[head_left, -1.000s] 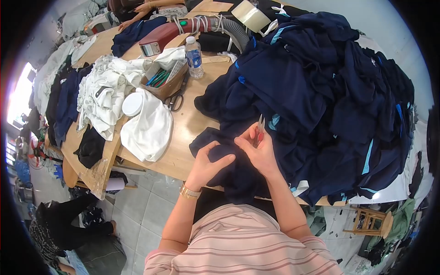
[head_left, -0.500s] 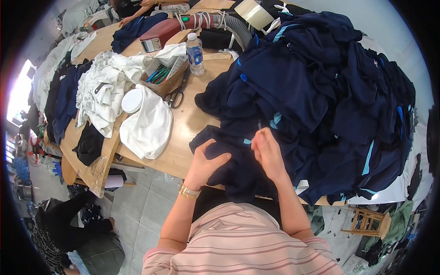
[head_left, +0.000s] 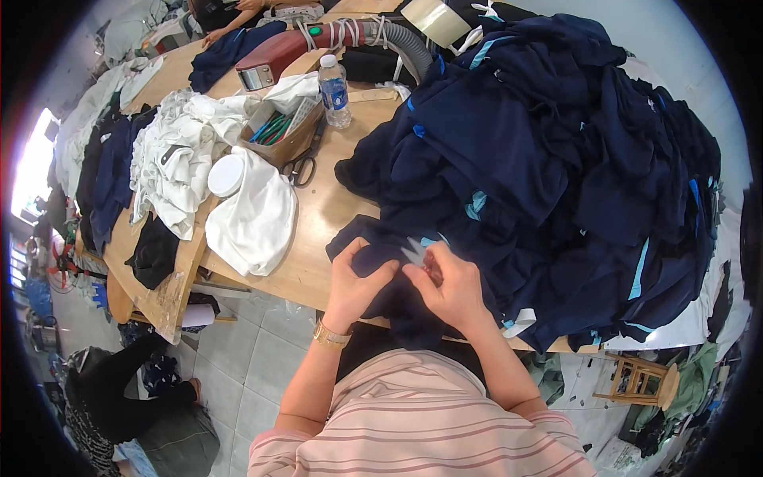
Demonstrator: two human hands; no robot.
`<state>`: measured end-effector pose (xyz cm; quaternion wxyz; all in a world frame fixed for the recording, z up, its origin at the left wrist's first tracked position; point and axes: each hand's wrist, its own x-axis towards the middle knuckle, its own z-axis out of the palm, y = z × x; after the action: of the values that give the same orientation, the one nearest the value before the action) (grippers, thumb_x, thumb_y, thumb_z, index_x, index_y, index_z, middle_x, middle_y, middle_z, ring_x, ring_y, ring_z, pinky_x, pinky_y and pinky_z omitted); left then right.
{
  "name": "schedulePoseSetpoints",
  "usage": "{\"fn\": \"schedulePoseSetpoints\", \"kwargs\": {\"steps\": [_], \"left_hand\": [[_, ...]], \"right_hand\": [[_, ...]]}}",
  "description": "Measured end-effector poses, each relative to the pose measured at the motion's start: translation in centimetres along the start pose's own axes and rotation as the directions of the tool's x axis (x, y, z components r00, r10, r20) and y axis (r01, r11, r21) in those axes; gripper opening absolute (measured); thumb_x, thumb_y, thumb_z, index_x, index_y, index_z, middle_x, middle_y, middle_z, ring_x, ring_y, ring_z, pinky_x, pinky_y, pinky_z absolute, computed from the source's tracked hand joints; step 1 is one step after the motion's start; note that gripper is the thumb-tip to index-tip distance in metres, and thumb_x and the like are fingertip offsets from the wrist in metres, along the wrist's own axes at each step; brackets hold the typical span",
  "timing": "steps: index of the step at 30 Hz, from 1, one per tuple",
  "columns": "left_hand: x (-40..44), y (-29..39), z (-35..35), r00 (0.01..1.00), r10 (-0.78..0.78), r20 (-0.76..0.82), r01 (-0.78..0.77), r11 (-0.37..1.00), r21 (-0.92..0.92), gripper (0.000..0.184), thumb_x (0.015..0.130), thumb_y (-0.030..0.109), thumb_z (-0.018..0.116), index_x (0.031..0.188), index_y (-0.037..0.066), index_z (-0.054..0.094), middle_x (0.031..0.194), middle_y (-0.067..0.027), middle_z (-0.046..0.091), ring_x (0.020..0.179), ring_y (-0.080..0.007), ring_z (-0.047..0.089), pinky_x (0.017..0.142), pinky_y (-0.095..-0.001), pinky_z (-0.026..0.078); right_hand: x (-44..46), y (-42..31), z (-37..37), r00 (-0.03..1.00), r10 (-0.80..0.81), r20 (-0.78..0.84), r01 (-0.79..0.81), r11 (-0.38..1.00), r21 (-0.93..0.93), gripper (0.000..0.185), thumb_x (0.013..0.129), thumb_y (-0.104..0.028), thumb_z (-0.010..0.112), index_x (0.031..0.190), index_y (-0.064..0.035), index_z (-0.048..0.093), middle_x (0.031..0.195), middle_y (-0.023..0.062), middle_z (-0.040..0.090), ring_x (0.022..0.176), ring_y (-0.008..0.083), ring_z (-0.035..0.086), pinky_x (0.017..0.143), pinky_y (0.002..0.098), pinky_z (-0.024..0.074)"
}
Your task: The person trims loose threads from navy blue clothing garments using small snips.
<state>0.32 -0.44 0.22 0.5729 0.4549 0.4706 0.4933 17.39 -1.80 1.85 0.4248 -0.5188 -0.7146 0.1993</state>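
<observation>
My left hand [head_left: 358,285] is closed on the edge of a navy garment [head_left: 415,322], pinching its fabric between thumb and fingers. Close to its right, my right hand [head_left: 451,290] holds small thread snips [head_left: 414,252], whose pale pointed blades are parted and slightly blurred. The blades point up and left above the navy cloth. Most of the snips' body is hidden in the palm. A light-blue strip [head_left: 430,240] shows just behind the blades. The garment hangs over the table's front edge towards my lap and merges with a large navy pile [head_left: 548,151].
On the wooden table [head_left: 318,208] lie black scissors [head_left: 300,169], a box of pens [head_left: 280,147], a water bottle [head_left: 337,95], a white cloth with a round lid [head_left: 226,176], and white garments [head_left: 179,151]. A red cutting machine [head_left: 278,57] lies behind. Another person [head_left: 107,397] is at lower left.
My right hand has moved left and down towards my left hand, and the snips' parted blades now show. My left hand keeps its hold on the garment.
</observation>
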Motion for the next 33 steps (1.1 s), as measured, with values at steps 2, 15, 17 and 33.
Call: {"fn": "schedulePoseSetpoints", "kwargs": {"steps": [2, 15, 17, 33], "left_hand": [[-0.1, -0.3, 0.0, 1.0, -0.006, 0.009, 0.006, 1.0, -0.014, 0.017, 0.077, 0.004, 0.074, 0.085, 0.002, 0.059, 0.081, 0.0004, 0.064, 0.074, -0.0044, 0.055, 0.066, -0.0204, 0.047], [-0.7, 1.9, -2.5, 0.939, 0.286, 0.19, -0.344, 0.769, 0.539, 0.022, 0.078, 0.008, 0.073, 0.099, 0.002, 0.071, 0.088, -0.0125, 0.069, 0.078, -0.0243, 0.065, 0.073, -0.0293, 0.05], [-0.6, 2.7, -2.4, 0.939, 0.283, 0.195, -0.343, 0.733, 0.588, 0.019, 0.078, 0.007, 0.072, 0.097, 0.002, 0.071, 0.085, -0.0113, 0.069, 0.075, -0.0233, 0.065, 0.069, -0.0296, 0.049], [0.1, -1.9, -2.2, 0.949, 0.301, 0.091, -0.31, 0.845, 0.436, 0.003, 0.082, 0.002, 0.069, 0.084, 0.001, 0.068, 0.078, -0.0085, 0.068, 0.066, -0.018, 0.065, 0.062, -0.0266, 0.049]], "right_hand": [[0.4, 0.5, 0.4, 0.992, 0.129, -0.004, -0.125, 0.97, 0.208, 0.035, 0.082, -0.033, 0.073, 0.085, -0.0025, 0.056, 0.059, 0.0057, 0.051, 0.046, 0.0158, 0.047, 0.045, 0.0259, 0.0371], [0.2, 2.1, 0.7, 0.907, 0.154, 0.392, -0.229, 0.962, 0.151, 0.034, 0.08, -0.033, 0.073, 0.079, -0.001, 0.061, 0.057, 0.0123, 0.054, 0.052, 0.0294, 0.052, 0.052, 0.0356, 0.0393], [0.1, 2.0, 0.8, 0.906, 0.145, 0.397, -0.214, 0.967, 0.136, 0.035, 0.08, -0.034, 0.073, 0.078, -0.0012, 0.06, 0.058, 0.0125, 0.054, 0.053, 0.0301, 0.054, 0.052, 0.0361, 0.0397], [-0.6, 0.6, -1.7, 0.924, 0.232, 0.303, -0.288, 0.945, 0.155, 0.036, 0.092, -0.029, 0.061, 0.076, 0.0039, 0.056, 0.057, 0.0157, 0.056, 0.05, 0.0303, 0.054, 0.05, 0.0325, 0.0406]]}}
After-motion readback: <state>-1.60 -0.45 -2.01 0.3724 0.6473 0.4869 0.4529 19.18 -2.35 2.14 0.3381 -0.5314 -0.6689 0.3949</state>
